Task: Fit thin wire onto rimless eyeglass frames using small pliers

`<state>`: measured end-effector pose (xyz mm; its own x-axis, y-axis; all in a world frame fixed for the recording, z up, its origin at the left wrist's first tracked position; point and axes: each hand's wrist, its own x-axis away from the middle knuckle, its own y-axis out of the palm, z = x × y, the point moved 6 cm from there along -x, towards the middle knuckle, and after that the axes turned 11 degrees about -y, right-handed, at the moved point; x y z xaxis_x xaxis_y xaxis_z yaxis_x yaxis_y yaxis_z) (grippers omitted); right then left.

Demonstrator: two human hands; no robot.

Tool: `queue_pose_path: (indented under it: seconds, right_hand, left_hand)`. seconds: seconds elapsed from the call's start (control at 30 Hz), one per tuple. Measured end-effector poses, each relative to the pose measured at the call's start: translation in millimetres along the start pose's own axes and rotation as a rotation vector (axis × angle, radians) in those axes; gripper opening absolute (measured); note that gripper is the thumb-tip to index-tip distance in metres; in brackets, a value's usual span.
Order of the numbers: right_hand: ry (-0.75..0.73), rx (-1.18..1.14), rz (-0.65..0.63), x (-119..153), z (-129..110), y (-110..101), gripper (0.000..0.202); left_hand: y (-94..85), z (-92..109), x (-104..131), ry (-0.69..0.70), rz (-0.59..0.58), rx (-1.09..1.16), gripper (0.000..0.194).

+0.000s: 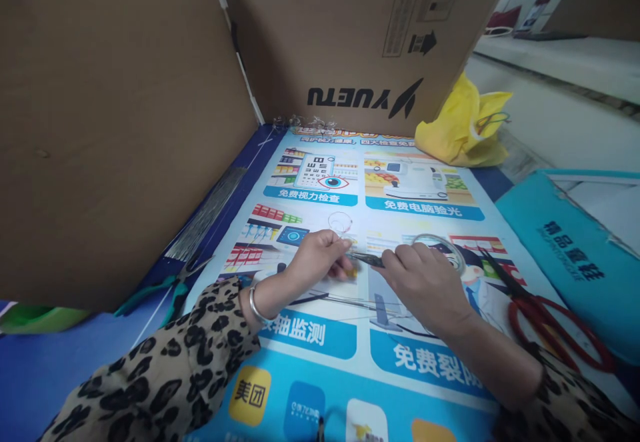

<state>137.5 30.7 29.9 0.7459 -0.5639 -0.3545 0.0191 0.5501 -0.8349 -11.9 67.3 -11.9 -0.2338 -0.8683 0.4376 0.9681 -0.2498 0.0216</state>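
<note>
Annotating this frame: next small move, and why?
Probably a slight squeeze of the pliers: the right hand grips them, tips right by the left hand, with a thin wire loop just beyond. Whether they grip wire is unclear.

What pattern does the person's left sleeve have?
Dark leopard spots on tan cover the left sleeve, best seen in the head view.

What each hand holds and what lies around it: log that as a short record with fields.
Left hand: pinches a thin wire loop
Right hand: closed around needle-nose pliers, tips toward the left hand
Surface beneath: printed poster
Left side: teal-handled pliers, bundle of straight wires
Right side: red-handled scissors, teal shoebox
Far side: yellow plastic bag, cardboard panel marked YUETU
Partly hidden: wire coil, behind the right hand
</note>
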Motion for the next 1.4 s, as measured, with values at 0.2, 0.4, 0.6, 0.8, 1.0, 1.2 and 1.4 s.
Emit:
queue_pose_path:
  seconds: [0.2,0.4,0.6,0.8,1.0,1.2,1.4]
  right_hand:
    - [-0.005,0.015,-0.005,1.0,-0.8,0.3,0.021]
    - [-0.008,0.022,-0.004,0.6,-1.4,-0.2,0.019]
    - [-0.009,0.0,-0.003,1.5,0.5,-0.1,0.022]
    - [0.013,-0.035,-0.015,-0.3,0.8,1.5,0.025]
    - [0.034,-0.041,0.016,-1.5,-0.9,-1.3,0.024]
    - [0.002,-0.019,0.101,-1.0,-6.5,-9.1,0.023]
    - [-0.043,-0.009,0.088,-1.0,-11.7,-6.4,0.014]
  left_hand:
    - [-0.8,0.2,-0.3,-0.008,0.008,-0.008,0.027]
    - [-0.6,-1.6,-1.6,-0.014,0.011,-0.04,0.027]
    - [0.6,0.3,-0.4,0.002,-0.007,-0.11,0.031]
    - [-11.0,11.4,0.0,0.167,0.145,-0.126,0.028]
    - [-16.4,4.6,-0.3,0.143,0.145,-0.153,0.033]
    - [-18.0,3.1,6.4,0.167,0.198,-0.137,0.03]
    - [-17.1,4.9,8.7,0.205,0.271,-0.156,0.022]
